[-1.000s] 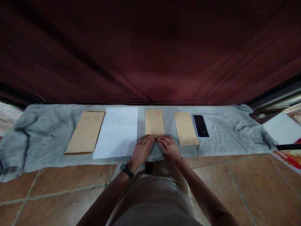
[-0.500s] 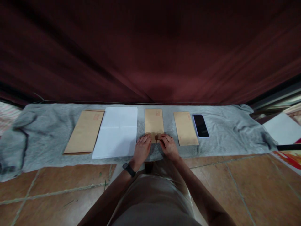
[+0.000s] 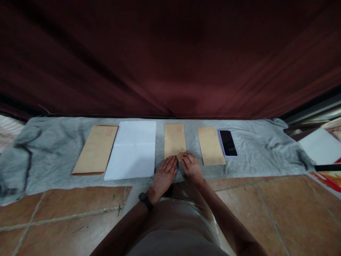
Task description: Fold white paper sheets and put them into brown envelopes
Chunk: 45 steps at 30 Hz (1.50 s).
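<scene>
A brown paper envelope (image 3: 174, 138) with red print at its top right lies flat on grey cloth, straight in front of me. Over its near left corner rests my left hand (image 3: 165, 173), flat, its fingers stretched out and pressing the near edge. My right hand (image 3: 192, 168) is at the near right corner, its fingers bent and closed on the envelope's edge; the thumb is mostly hidden. The near edge itself is partly covered by both hands.
White paper sheets (image 3: 131, 149) and a larger brown envelope (image 3: 96, 151) lie on the left. To the right are another brown envelope (image 3: 211, 145) and a phone (image 3: 228, 143). A dark red curtain (image 3: 170, 71) hangs behind the grey cloth (image 3: 255, 149).
My left hand has shifted slightly right and flattened onto the envelope's near edge, where its fingers were pinched before. My right hand has stayed near the same corner; the envelope has barely moved.
</scene>
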### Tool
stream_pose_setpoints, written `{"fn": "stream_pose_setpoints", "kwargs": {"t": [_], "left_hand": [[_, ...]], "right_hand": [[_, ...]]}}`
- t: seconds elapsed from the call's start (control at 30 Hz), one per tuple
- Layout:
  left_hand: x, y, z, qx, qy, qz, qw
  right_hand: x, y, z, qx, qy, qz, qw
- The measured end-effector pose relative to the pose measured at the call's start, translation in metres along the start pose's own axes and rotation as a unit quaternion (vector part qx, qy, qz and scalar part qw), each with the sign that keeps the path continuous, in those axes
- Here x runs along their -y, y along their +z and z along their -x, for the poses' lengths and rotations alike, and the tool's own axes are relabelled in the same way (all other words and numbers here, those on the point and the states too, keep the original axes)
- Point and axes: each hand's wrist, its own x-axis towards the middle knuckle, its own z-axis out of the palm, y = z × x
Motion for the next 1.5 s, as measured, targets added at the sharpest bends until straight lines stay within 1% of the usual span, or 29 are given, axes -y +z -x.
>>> {"fn": "stream_pose_setpoints", "kwargs": {"t": [0.1,0.17,0.27,0.33,0.53,0.67,0.87,1.13,1.23,1.37,1.5], "left_hand": [[0.002,0.001,0.0,0.013,0.006,-0.001,1.0],[0.003,0.002,0.001,0.023,0.002,-0.001,1.0],[0.005,0.004,0.002,0.035,-0.006,-0.003,0.999],[0.005,0.003,0.003,0.039,-0.003,-0.005,0.999],[0.002,-0.001,0.001,0.03,0.009,-0.006,0.999],[0.0,-0.003,0.002,0.019,0.003,-0.001,1.0],[0.002,-0.007,0.01,-0.005,-0.026,-0.008,1.0],[0.001,-0.009,0.019,-0.012,-0.065,-0.018,0.998],[-0.005,-0.008,0.015,-0.008,-0.06,-0.019,0.998],[-0.013,-0.006,0.002,0.012,-0.031,-0.014,0.999],[-0.016,-0.004,-0.007,0.024,-0.011,-0.007,1.0]], "right_hand": [[0.019,0.002,0.005,-0.004,-0.028,-0.027,0.999],[0.034,0.005,0.011,0.012,-0.043,-0.039,0.998],[0.049,0.009,0.019,0.036,-0.034,-0.016,0.999],[0.052,0.01,0.022,0.042,-0.02,0.005,0.999],[0.044,0.007,0.026,0.035,-0.011,0.028,0.999],[0.039,0.007,0.029,0.029,-0.009,0.046,0.998],[0.033,0.01,0.038,0.01,0.007,0.047,0.999],[0.028,0.002,0.044,0.001,0.025,0.052,0.998],[0.028,0.0,0.044,0.003,0.029,0.054,0.998],[0.028,0.0,0.044,-0.002,0.034,0.057,0.998],[0.031,0.001,0.04,-0.006,0.017,0.065,0.998]]}}
